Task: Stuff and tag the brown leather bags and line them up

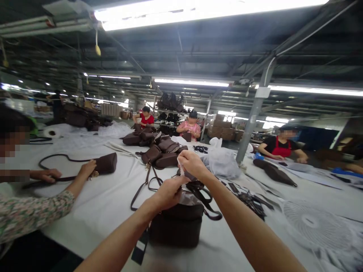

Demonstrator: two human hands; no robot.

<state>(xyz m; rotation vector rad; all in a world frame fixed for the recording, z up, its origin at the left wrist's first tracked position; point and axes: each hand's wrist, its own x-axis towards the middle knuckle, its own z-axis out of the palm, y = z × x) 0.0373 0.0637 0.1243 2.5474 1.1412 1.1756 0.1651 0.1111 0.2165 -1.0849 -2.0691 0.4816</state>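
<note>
A dark brown bag stands on the white-covered table right before me, with a black tag hanging at its left side. Thin whitish wrapping shows at the bag's top. My left hand is over the top of the bag, its fingers closed on the lower end of a strip of this wrapping. Higher up, my right hand pinches the strip's upper end. Black straps loop out to the right of the bag.
Brown bags are piled beyond my hands. At the left a person's hands handle another brown bag. White plastic, black tags and a white fan lie to the right. Other people stand around the table.
</note>
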